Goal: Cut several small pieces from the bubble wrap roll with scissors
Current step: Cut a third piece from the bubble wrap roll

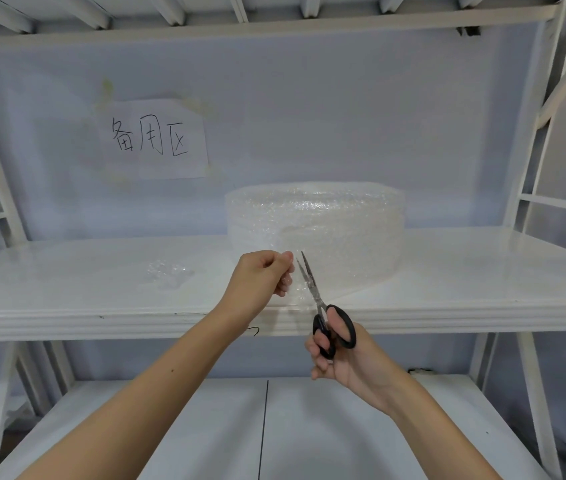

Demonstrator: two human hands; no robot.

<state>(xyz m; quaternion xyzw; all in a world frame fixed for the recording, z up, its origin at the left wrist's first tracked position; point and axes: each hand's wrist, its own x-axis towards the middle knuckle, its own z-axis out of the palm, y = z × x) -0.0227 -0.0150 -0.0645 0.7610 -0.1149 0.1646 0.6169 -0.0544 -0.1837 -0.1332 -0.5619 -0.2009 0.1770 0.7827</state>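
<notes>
Here, step in hand: snipping a piece off the clear bubble wrap roll (316, 230), which stands on the white shelf (66, 299).
Left hand (260, 277): pinching the loose sheet's edge, pulling it forward.
Right hand (337, 351): closed through the black-handled steel scissors (323, 306), blades slightly parted beside the pinch.
Doing it well: probably keep the sheet taut, cut straight, fingers clear.
Nearby: small clear piece (168, 271) lying left.

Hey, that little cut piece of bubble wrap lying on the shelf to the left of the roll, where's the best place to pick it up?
Probably pinch the near edge of the cut piece, coming from the front. It lies flat and crumpled on the shelf, apart from the bubble wrap roll, so a raised edge gives the easiest grip.
</notes>
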